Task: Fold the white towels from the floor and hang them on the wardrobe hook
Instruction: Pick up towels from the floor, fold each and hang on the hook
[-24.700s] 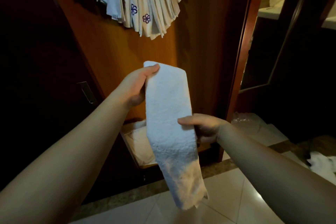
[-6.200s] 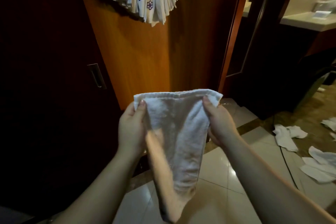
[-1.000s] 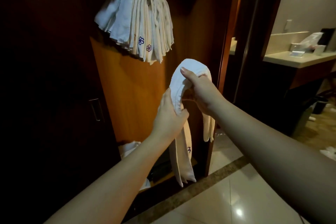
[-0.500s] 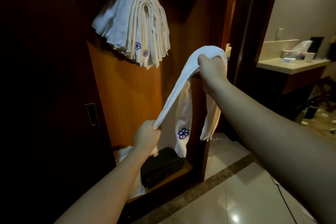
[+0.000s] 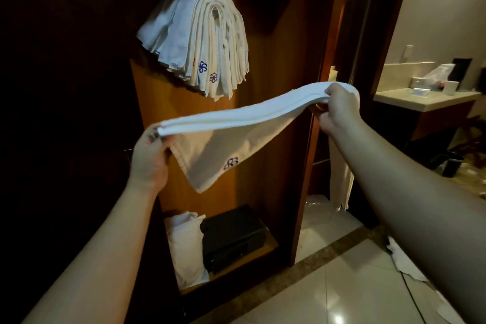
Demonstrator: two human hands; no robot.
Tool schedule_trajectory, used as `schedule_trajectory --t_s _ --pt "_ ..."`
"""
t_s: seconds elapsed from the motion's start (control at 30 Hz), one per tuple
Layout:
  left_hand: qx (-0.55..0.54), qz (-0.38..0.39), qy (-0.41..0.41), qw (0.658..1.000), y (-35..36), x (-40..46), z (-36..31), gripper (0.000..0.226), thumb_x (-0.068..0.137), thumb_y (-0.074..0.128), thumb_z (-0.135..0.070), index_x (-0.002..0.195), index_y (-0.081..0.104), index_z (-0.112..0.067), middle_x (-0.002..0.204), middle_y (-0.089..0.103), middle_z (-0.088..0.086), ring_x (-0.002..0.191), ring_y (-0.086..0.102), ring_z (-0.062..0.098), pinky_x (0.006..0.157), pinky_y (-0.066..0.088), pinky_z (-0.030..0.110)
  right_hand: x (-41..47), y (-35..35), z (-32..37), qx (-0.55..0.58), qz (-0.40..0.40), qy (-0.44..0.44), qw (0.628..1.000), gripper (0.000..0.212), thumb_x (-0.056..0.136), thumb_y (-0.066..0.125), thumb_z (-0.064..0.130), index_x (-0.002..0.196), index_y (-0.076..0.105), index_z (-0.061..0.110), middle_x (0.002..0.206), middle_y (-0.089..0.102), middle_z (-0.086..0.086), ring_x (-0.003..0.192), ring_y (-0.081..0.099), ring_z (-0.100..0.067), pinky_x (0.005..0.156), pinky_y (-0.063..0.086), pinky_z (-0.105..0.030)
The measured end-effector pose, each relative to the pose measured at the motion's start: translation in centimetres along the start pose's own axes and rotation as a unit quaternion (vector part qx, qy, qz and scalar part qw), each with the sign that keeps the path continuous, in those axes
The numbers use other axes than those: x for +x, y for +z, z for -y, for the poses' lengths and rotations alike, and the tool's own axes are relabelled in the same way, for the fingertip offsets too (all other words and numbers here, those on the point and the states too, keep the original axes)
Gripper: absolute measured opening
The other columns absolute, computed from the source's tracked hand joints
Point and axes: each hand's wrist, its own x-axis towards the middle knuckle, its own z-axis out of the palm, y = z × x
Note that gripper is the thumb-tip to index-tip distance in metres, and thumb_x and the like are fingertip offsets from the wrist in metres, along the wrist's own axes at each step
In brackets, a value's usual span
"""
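Observation:
A folded white towel (image 5: 236, 123) with a blue flower emblem stretches between my hands in front of the open wardrobe. My left hand (image 5: 150, 155) pinches its lower left end. My right hand (image 5: 338, 108) grips the towel near its middle, higher up, and the other end hangs down behind my right forearm. Above them a thick bundle of hung white towels (image 5: 202, 39) drapes over the wardrobe hook (image 5: 215, 12), which shows only as a small metal tip inside the bundle.
The wardrobe's wooden back panel (image 5: 168, 102) stands behind the towel. On its bottom shelf lie a black safe (image 5: 231, 237) and a white bag (image 5: 186, 247). A white towel (image 5: 402, 263) lies on the tiled floor at right. A bathroom counter (image 5: 423, 97) stands beyond the doorway.
My left hand has risen and moved left, pulling the towel out into a long taut band. My right hand has moved a little right and lower with the towel.

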Motion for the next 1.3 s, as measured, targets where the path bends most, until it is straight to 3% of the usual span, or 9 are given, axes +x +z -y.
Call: schedule_trajectory --t_s 0.07,0.17,0.27,0.5,0.7,0.9,1.03,1.17,1.3 --pt "-0.003 0.065 -0.078 0.995 0.1 -0.7 -0.2 0.039 0.072 0.085 -0.038 0.107 0.072 -0.032 0.108 0.074 -0.003 0.097 0.071 0.012 0.072 0.057 0.021 0.0 0.1 0.0 0.055 0.016 0.008 0.998 0.037 0.085 0.057 -0.003 0.119 0.051 0.010 0.113 0.058 -0.020 0.096 0.067 -0.035 0.059 0.061 -0.039" --pt "0.150 0.088 -0.182 0.968 0.9 -2.8 2.6 0.033 0.080 0.075 -0.003 0.108 0.069 -0.020 0.097 0.075 0.001 0.084 0.072 0.014 0.060 0.055 0.020 0.1 0.3 -0.4 0.066 0.032 0.012 0.997 0.045 0.088 0.054 -0.005 0.131 0.047 0.007 0.117 0.056 -0.022 0.099 0.065 -0.036 0.056 0.060 -0.037" --pt "0.063 0.011 -0.191 0.979 0.5 -3.0 3.0 0.038 0.092 0.053 0.008 0.092 0.075 -0.023 0.086 0.077 -0.001 0.084 0.071 0.022 0.056 0.056 0.025 0.7 -0.5 -0.8 0.045 0.018 0.019 0.999 0.052 0.088 0.052 -0.003 0.138 0.043 0.007 0.124 0.055 -0.021 0.103 0.064 -0.034 0.060 0.060 -0.037" --pt "-0.142 -0.027 -0.190 0.971 -0.9 -2.8 3.0 0.037 0.094 0.052 0.001 0.081 0.075 -0.024 0.104 0.076 0.007 0.096 0.074 0.029 0.065 0.063 0.038 1.2 -1.6 -2.3 0.036 0.019 0.030 0.999 0.043 0.088 0.045 -0.003 0.129 0.050 0.010 0.116 0.061 -0.019 0.098 0.068 -0.033 0.057 0.059 -0.035" --pt "-0.200 -0.042 -0.204 0.957 -1.4 -2.6 3.5 0.025 0.096 0.055 -0.013 0.116 0.069 -0.021 0.124 0.070 0.014 0.112 0.068 0.035 0.087 0.058 0.052 1.3 -2.1 -2.8 0.077 0.031 0.047 0.995 0.046 0.088 0.049 0.001 0.133 0.049 0.010 0.119 0.063 -0.019 0.099 0.070 -0.036 0.060 0.060 -0.039" --pt "-0.038 -0.045 -0.182 0.982 -0.8 -2.5 3.1 0.020 0.100 0.054 -0.015 0.109 0.071 -0.021 0.111 0.074 0.012 0.097 0.074 0.029 0.065 0.062 0.036 1.2 -2.3 -2.7 0.096 0.032 0.047 0.994 0.049 0.087 0.048 -0.002 0.135 0.046 0.009 0.119 0.063 -0.022 0.098 0.071 -0.038 0.066 0.061 -0.042" --pt "-0.128 -0.062 -0.187 0.972 -0.6 -2.8 2.7 0.031 0.098 0.048 -0.004 0.093 0.073 -0.022 0.111 0.075 0.010 0.097 0.074 0.029 0.058 0.062 0.035 1.2 -2.8 -2.9 0.084 0.017 0.056 0.995 0.049 0.088 0.052 -0.003 0.134 0.044 0.011 0.118 0.060 -0.021 0.099 0.068 -0.039 0.061 0.061 -0.043" --pt "-0.185 -0.098 -0.217 0.953 -1.4 -3.6 3.9 0.032 0.092 0.042 -0.020 0.071 0.065 -0.019 0.115 0.072 0.013 0.104 0.071 0.037 0.066 0.057 0.035 0.8 -2.5 -3.2 0.026 0.019 0.072 0.997 0.050 0.091 0.056 0.008 0.138 0.040 0.014 0.117 0.064 -0.017 0.099 0.068 -0.036 0.056 0.060 -0.044" --pt "-0.206 -0.114 -0.278 0.931 -1.8 -3.7 5.9 0.041 0.092 0.051 -0.052 0.069 0.060 -0.019 0.122 0.071 0.015 0.111 0.068 0.040 0.079 0.052 0.041 0.1 -2.1 -3.1 -0.019 0.080 0.089 0.993 0.054 0.094 0.055 0.021 0.144 0.033 0.020 0.126 0.062 -0.015 0.110 0.064 -0.037 0.069 0.057 -0.055"
